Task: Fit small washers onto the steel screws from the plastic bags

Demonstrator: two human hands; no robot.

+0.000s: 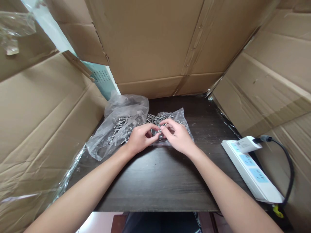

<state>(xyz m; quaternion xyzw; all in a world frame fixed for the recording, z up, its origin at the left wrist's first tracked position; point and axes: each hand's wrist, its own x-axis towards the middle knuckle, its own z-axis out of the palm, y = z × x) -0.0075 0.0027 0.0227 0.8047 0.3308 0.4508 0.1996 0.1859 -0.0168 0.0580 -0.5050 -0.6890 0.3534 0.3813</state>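
My left hand [139,137] and my right hand [177,136] meet over the middle of a dark wooden table [157,181]. Both pinch a small metal screw [159,130] between their fingertips. Under the hands lie clear plastic bags: a larger one [114,132] on the left with several small screws spilled on it, and a smaller one [178,116] beneath the right hand. A heap of loose screws [152,118] sits just beyond the fingers.
Cardboard panels wall the table on the left [41,129], back [155,48] and right [272,81]. A white power strip [252,173] with a white plug and black cable lies at the right edge. The table's front edge is close to my body.
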